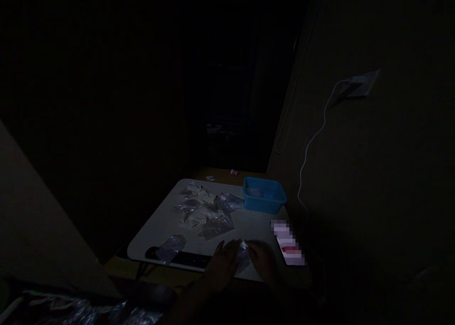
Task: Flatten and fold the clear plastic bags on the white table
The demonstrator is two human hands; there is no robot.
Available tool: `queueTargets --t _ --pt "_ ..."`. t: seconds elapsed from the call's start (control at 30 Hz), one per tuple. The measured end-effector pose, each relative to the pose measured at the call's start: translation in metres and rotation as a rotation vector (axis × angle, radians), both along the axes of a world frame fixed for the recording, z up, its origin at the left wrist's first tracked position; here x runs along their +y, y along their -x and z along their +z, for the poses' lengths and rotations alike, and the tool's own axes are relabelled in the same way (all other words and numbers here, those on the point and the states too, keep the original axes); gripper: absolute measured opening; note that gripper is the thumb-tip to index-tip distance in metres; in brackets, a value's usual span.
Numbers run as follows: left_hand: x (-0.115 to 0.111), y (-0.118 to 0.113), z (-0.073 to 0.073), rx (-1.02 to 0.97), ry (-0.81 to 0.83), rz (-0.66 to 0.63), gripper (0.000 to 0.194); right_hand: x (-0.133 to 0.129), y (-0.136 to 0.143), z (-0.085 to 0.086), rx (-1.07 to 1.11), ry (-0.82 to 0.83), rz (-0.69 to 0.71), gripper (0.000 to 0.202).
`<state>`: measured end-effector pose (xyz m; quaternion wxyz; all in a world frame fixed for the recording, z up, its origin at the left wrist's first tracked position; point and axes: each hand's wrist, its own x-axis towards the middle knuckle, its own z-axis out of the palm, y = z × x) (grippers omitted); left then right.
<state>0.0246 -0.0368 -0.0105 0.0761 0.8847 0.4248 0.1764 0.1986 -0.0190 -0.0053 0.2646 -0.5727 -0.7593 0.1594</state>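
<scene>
Between my two hands, at the front edge of the white folding table (152, 225), is a small clear plastic bag (243, 256). My left hand (223, 263) is closed on the bag's left side. On its right side, the fingers of my right hand (261, 258) pinch it. The dim light hides what the bag holds, if anything. Several more clear bags (216, 223) lie in a loose pile beyond my hands, some with pale pieces among them. A single clear bag (171, 248) rests apart at the front left.
A blue plastic basket (265, 203) stands at the table's back right, with something pale inside. A lit phone (287, 244) lies at the right edge. A white cable (303, 168) runs down from a wall socket (360, 84). Shiny wrappers (138, 315) show at the lower left.
</scene>
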Motion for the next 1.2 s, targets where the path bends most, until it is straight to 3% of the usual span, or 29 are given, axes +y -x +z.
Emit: queueTargets --t 0.13,0.37,0.6,0.8,0.93,1.1,1.2 --pt "0.0 0.001 -0.001 0.02 -0.017 -0.019 0.048 0.003 0.002 0.002 -0.018 -0.019 0.016 0.032" --pt "-0.004 0.0 0.01 0.064 -0.016 -0.011 0.039 0.009 0.002 -0.006 0.054 -0.039 -0.056 0.031" --pt "-0.004 0.0 0.005 0.017 -0.048 -0.014 0.04 0.014 -0.011 -0.019 0.164 0.002 -0.051 0.034" --pt "0.008 -0.002 0.008 0.078 -0.029 -0.104 0.043 0.019 -0.011 -0.008 0.145 0.023 0.003 0.031" --pt "0.014 -0.004 0.005 0.174 -0.004 -0.096 0.046 0.027 -0.013 0.001 0.055 0.005 0.012 0.03" --pt "0.01 -0.006 0.004 0.2 -0.016 -0.062 0.048 0.01 0.008 -0.014 -0.103 -0.2 -0.196 0.04" --pt "0.01 -0.007 0.0 0.198 -0.015 -0.05 0.05 -0.01 0.032 -0.027 -0.115 -0.2 -0.145 0.045"
